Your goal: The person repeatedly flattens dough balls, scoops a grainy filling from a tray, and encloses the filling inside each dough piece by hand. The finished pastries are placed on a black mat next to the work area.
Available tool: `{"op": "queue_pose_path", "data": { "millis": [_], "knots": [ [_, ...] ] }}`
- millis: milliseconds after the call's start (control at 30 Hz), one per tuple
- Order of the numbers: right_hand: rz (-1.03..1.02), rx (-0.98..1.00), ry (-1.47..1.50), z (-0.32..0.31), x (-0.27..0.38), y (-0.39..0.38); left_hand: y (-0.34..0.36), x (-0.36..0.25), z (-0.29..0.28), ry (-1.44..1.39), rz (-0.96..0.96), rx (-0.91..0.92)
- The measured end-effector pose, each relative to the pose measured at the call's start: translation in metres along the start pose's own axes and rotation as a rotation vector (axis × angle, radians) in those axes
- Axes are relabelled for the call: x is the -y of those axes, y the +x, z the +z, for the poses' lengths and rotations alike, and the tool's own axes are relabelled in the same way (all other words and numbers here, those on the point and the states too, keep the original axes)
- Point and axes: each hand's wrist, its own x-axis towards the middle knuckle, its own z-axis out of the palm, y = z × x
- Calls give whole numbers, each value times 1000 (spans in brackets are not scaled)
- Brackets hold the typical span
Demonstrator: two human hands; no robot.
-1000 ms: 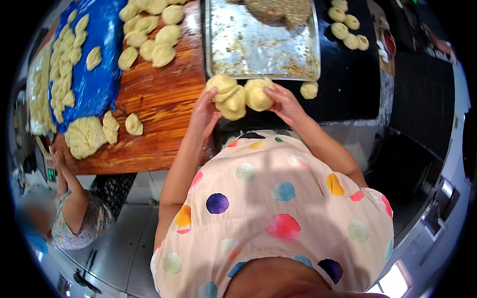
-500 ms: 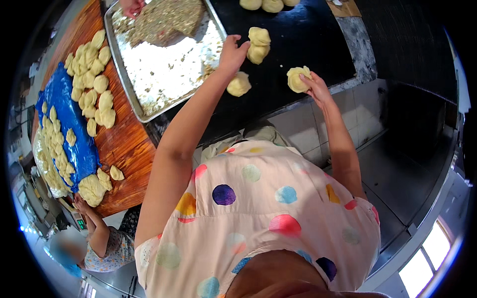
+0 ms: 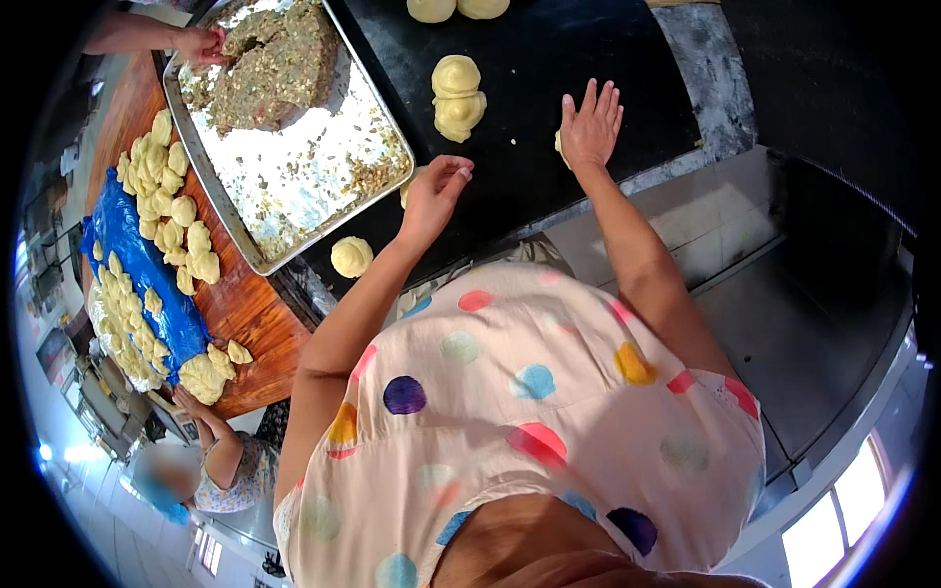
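My right hand [image 3: 590, 127] lies flat on the black worktop, fingers stretched and spread. It presses on a dough piece [image 3: 560, 148], mostly hidden, whose pale edge shows beside the palm. My left hand [image 3: 436, 199] hovers nearer the tray with its fingers curled in and nothing visible in them. A dough ball [image 3: 404, 197] is partly covered behind that hand. Another dough ball [image 3: 351, 257] sits by the tray's near corner. Ahead, between my hands, two touching dough pieces [image 3: 459, 99] rest on the worktop.
A metal tray [image 3: 395, 183] holds a brown seeded filling mass [image 3: 279, 73]; another person's hand [image 3: 201, 45] touches it. On the wooden table [image 3: 250, 318], dough pieces [image 3: 157, 167] lie beside a blue plastic sheet [image 3: 132, 235]. A co-worker [image 3: 230, 470] stands at lower left. More dough balls [image 3: 456, 6] sit farther ahead.
My right hand has gone from holding the dough piece up to pressing it flat on the worktop. The left hand has drawn back from the paired dough and curled. The view has shifted.
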Motion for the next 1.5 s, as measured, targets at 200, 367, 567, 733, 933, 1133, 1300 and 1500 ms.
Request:
{"op": "queue_pose_path", "data": {
  "millis": [200,367,567,733,933,1133,1300,1500],
  "knots": [
    [-133,1,-87,-9,1,7,-6,-18,-7,-236,-125,-84],
    [-168,19,-104,-4,-7,13,-12,-31,-9,-261,-63,7],
    [22,-27,185,11,-23,45,-34,-25,-50,-269,-86,-105],
    [-95,-101,-23,6,-14,29,-43,-30,-42,-319,-105,-48],
    [-307,-72,-46,-10,21,6,-51,-33,-42,-234,-103,-28],
    [42,-209,252,-33,-6,-6,-61,-29,-47,-253,-102,-31],
    [467,7,633,-22,-62,-21,-70,-22,-52,-280,-154,-55],
    [242,553,383,-31,-74,12,-72,-28,-48,-257,-83,-3]
  ]
}}
